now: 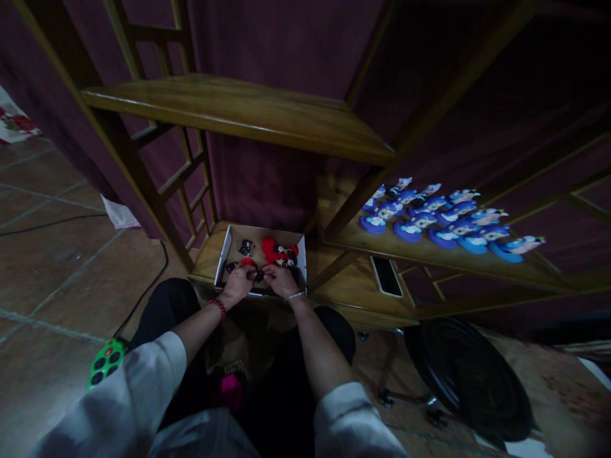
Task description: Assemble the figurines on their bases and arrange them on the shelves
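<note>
Left hand (pixel 237 281) and right hand (pixel 279 277) together (over box (pixel 223 254))

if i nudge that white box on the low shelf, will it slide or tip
The white box would probably slide, not tip: it sits flat and shallow on smooth wood. It likely feels light, holding only a few small figures. Both hands rest at its front edge.

Access to the white box (pixel 228 245) on the lowest shelf (pixel 334 289) is open from the front and above, bounded by the ladder-like frame (pixel 188 172) on the left, a slanted brace (pixel 356 200) on the right and the upper shelf (pixel 238 111) overhead.
</note>
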Demonstrator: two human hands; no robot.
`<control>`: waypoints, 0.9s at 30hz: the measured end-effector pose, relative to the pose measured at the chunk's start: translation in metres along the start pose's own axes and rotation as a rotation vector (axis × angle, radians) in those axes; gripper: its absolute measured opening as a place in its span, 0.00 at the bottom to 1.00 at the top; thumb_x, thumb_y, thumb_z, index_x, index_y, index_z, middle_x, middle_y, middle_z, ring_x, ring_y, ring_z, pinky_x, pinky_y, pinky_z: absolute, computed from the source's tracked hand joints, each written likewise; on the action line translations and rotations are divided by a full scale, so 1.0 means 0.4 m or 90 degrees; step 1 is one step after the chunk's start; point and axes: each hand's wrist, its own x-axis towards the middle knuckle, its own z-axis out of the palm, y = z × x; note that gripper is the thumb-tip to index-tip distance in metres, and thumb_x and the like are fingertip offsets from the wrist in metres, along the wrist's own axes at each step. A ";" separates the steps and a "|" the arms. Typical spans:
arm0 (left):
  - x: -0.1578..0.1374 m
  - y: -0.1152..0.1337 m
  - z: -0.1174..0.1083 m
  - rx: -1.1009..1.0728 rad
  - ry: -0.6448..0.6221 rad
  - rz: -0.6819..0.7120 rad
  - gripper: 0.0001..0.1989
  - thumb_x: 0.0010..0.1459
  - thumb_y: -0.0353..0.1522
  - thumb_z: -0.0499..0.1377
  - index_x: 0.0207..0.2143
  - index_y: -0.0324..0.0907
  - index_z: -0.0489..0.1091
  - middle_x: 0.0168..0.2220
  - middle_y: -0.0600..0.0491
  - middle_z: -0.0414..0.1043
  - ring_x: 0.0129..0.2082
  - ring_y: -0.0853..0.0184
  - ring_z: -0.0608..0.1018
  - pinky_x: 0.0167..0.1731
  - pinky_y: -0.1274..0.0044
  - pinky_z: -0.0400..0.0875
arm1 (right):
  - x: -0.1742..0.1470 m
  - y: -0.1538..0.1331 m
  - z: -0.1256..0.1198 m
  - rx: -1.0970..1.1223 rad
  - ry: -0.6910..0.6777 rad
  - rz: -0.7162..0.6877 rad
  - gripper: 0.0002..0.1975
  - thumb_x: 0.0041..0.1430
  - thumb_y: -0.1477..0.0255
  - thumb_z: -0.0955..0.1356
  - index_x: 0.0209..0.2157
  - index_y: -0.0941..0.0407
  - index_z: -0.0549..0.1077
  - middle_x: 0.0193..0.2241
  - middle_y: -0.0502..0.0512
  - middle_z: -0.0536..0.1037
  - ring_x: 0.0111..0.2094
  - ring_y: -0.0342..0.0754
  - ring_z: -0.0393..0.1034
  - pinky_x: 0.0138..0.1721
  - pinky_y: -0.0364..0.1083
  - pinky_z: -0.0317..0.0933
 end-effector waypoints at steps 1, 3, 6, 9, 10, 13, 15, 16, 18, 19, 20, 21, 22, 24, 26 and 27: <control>-0.002 0.001 -0.001 0.005 0.001 -0.003 0.12 0.55 0.30 0.53 0.42 0.42 0.71 0.38 0.50 0.74 0.39 0.67 0.75 0.42 0.76 0.67 | 0.002 -0.001 -0.006 -0.018 0.025 0.014 0.11 0.50 0.80 0.64 0.35 0.56 0.73 0.31 0.52 0.78 0.31 0.43 0.73 0.38 0.42 0.66; -0.007 0.007 -0.003 0.017 0.002 -0.010 0.12 0.56 0.32 0.52 0.40 0.42 0.71 0.40 0.49 0.73 0.40 0.66 0.75 0.42 0.76 0.66 | 0.005 -0.006 -0.020 -0.067 0.089 0.060 0.11 0.53 0.77 0.63 0.37 0.56 0.73 0.32 0.53 0.78 0.31 0.43 0.73 0.38 0.42 0.65; -0.017 0.022 -0.004 0.039 0.000 -0.028 0.13 0.57 0.34 0.50 0.41 0.41 0.70 0.40 0.46 0.73 0.41 0.63 0.75 0.42 0.75 0.66 | 0.004 -0.016 -0.043 -0.161 0.182 0.152 0.13 0.56 0.74 0.60 0.41 0.56 0.71 0.36 0.56 0.76 0.36 0.47 0.72 0.40 0.44 0.63; -0.027 0.040 -0.007 0.091 -0.020 -0.065 0.16 0.59 0.36 0.47 0.45 0.42 0.67 0.39 0.46 0.74 0.40 0.62 0.76 0.39 0.74 0.67 | -0.003 -0.022 -0.051 -0.233 0.231 0.203 0.17 0.55 0.74 0.61 0.47 0.57 0.67 0.43 0.61 0.71 0.40 0.49 0.70 0.43 0.46 0.61; -0.029 0.045 -0.008 0.112 -0.027 -0.076 0.16 0.59 0.36 0.46 0.46 0.41 0.66 0.38 0.45 0.74 0.39 0.62 0.76 0.38 0.74 0.67 | -0.005 -0.022 -0.050 -0.246 0.240 0.209 0.18 0.55 0.74 0.61 0.49 0.57 0.66 0.46 0.62 0.69 0.41 0.50 0.69 0.44 0.46 0.60; -0.032 0.055 -0.011 0.152 -0.034 -0.094 0.17 0.59 0.35 0.44 0.47 0.39 0.65 0.37 0.43 0.74 0.39 0.60 0.76 0.37 0.73 0.67 | -0.007 -0.021 -0.044 -0.265 0.258 0.209 0.21 0.54 0.75 0.61 0.51 0.58 0.64 0.47 0.64 0.67 0.44 0.51 0.67 0.46 0.45 0.59; -0.032 0.057 -0.012 0.161 -0.039 -0.102 0.18 0.59 0.35 0.44 0.47 0.38 0.65 0.37 0.42 0.74 0.39 0.59 0.76 0.37 0.72 0.67 | -0.006 -0.020 -0.041 -0.268 0.270 0.204 0.21 0.54 0.75 0.61 0.50 0.58 0.64 0.47 0.63 0.67 0.45 0.51 0.66 0.46 0.45 0.59; -0.032 0.057 -0.011 0.162 -0.042 -0.102 0.18 0.59 0.34 0.44 0.47 0.38 0.65 0.37 0.41 0.74 0.39 0.59 0.76 0.37 0.72 0.67 | -0.005 -0.021 -0.040 -0.270 0.276 0.203 0.20 0.53 0.75 0.61 0.50 0.57 0.65 0.47 0.63 0.67 0.45 0.51 0.66 0.46 0.45 0.58; -0.031 0.056 -0.010 0.159 -0.049 -0.100 0.18 0.59 0.34 0.44 0.47 0.38 0.65 0.37 0.41 0.74 0.39 0.59 0.76 0.37 0.72 0.67 | -0.003 -0.023 -0.040 -0.273 0.279 0.207 0.20 0.53 0.75 0.61 0.50 0.57 0.65 0.47 0.63 0.68 0.46 0.51 0.65 0.45 0.45 0.58; -0.031 0.054 -0.009 0.156 -0.051 -0.099 0.18 0.59 0.33 0.44 0.47 0.38 0.65 0.38 0.41 0.74 0.39 0.59 0.76 0.37 0.72 0.67 | -0.003 -0.024 -0.040 -0.275 0.274 0.210 0.20 0.53 0.75 0.61 0.50 0.57 0.66 0.47 0.63 0.68 0.46 0.51 0.65 0.45 0.45 0.58; -0.031 0.053 -0.008 0.155 -0.050 -0.097 0.18 0.59 0.33 0.44 0.48 0.38 0.65 0.38 0.41 0.74 0.39 0.59 0.76 0.38 0.72 0.67 | -0.003 -0.025 -0.040 -0.275 0.266 0.217 0.20 0.53 0.75 0.61 0.50 0.58 0.66 0.46 0.63 0.69 0.46 0.52 0.65 0.45 0.46 0.58; -0.031 0.052 -0.007 0.153 -0.048 -0.095 0.18 0.58 0.33 0.45 0.48 0.39 0.64 0.38 0.41 0.74 0.39 0.58 0.76 0.38 0.71 0.67 | -0.003 -0.025 -0.040 -0.273 0.255 0.227 0.21 0.53 0.75 0.61 0.50 0.58 0.65 0.45 0.63 0.69 0.46 0.52 0.66 0.45 0.46 0.59; -0.031 0.052 -0.006 0.151 -0.046 -0.093 0.19 0.58 0.33 0.45 0.49 0.40 0.64 0.38 0.41 0.74 0.39 0.58 0.76 0.37 0.71 0.67 | -0.003 -0.026 -0.040 -0.269 0.244 0.238 0.22 0.53 0.75 0.61 0.51 0.58 0.65 0.45 0.63 0.70 0.45 0.52 0.66 0.44 0.47 0.59; -0.031 0.051 -0.005 0.149 -0.041 -0.089 0.19 0.58 0.33 0.45 0.50 0.41 0.64 0.37 0.42 0.75 0.39 0.57 0.76 0.37 0.70 0.67 | -0.002 -0.025 -0.037 -0.254 0.229 0.251 0.22 0.53 0.74 0.61 0.52 0.57 0.64 0.43 0.63 0.71 0.43 0.52 0.67 0.44 0.47 0.59; -0.031 0.053 -0.006 0.145 -0.043 -0.089 0.19 0.58 0.33 0.44 0.49 0.41 0.65 0.37 0.42 0.75 0.39 0.57 0.76 0.37 0.70 0.67 | 0.000 -0.023 -0.034 -0.242 0.233 0.244 0.22 0.54 0.74 0.60 0.51 0.57 0.65 0.43 0.62 0.71 0.44 0.52 0.67 0.45 0.48 0.58; -0.030 0.054 -0.007 0.143 -0.046 -0.090 0.19 0.58 0.33 0.44 0.48 0.40 0.65 0.37 0.41 0.75 0.39 0.57 0.76 0.37 0.69 0.67 | 0.001 -0.022 -0.032 -0.239 0.238 0.234 0.21 0.54 0.74 0.60 0.51 0.58 0.65 0.43 0.62 0.71 0.45 0.52 0.66 0.45 0.48 0.58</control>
